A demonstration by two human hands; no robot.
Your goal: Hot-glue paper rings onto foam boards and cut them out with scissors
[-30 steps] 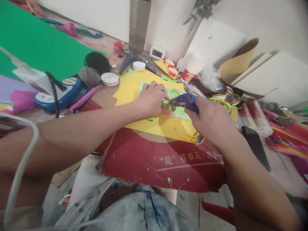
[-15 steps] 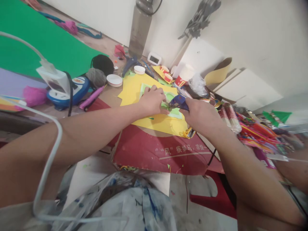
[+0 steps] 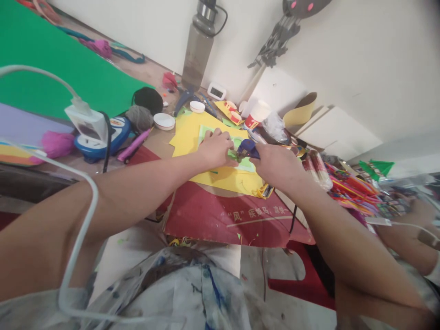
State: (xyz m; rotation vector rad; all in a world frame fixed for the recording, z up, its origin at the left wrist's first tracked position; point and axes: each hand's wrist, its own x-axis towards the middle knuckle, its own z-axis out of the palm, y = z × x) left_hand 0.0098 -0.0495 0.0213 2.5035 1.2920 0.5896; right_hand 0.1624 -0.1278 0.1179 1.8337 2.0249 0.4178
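Note:
My right hand [image 3: 277, 162] is closed around a blue glue gun [image 3: 248, 149], its front end pointing left toward my left hand. My left hand [image 3: 216, 149] rests on a light green paper sheet [image 3: 247, 166], fingers bent, thumb and fingertips pinching a small green paper piece [image 3: 233, 153] close to the tip. How much of that piece lies under the fingers is hidden. Beneath is yellow paper [image 3: 185, 133], on a red printed cardboard [image 3: 206, 213].
White caps [image 3: 164, 121], a bottle [image 3: 197, 55], a small clock [image 3: 217, 91] and a paper cup [image 3: 257, 114] stand behind. A blue power strip [image 3: 115, 137] with a charger is left. Pipe cleaners [image 3: 354, 188] and another person's arm [image 3: 409, 233] are right.
The view has shifted slightly, showing more of the bottle and wall. Both hands keep nearly the same places over the green paper; the glue gun stays in my right hand.

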